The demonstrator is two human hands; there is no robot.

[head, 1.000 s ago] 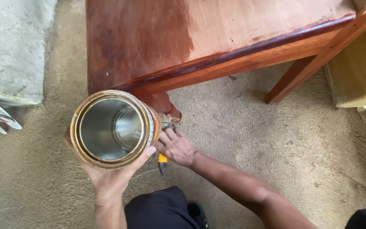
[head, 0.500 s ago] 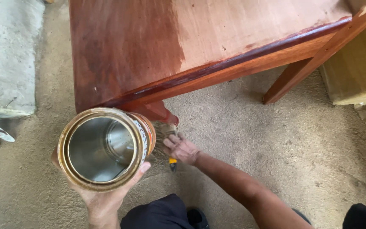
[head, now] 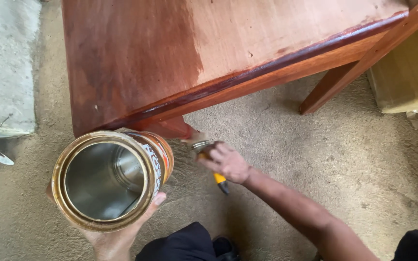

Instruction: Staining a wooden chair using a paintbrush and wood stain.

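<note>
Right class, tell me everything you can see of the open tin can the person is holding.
The tin can is a round metal cylinder, lid off, with a shiny, seemingly empty inside and a rim stained golden-brown. Its orange printed label shows on the right side. It is tilted, mouth towards the camera, cupped from below by the left hand, above the sandy floor beside the table's corner.

Left hand (head: 117, 232) cupped palm-up beneath the open tin can (head: 110, 179), fingertips curling up its right side, wrist dropping out of view at the bottom edge below the can. Right hand (head: 226, 162) just right of the can, knuckles up, fingers closed round a yellow-handled brush (head: 214, 169). Right forearm bare, running straight from that hand down and away to the right of the can, elbow out of frame.
</note>
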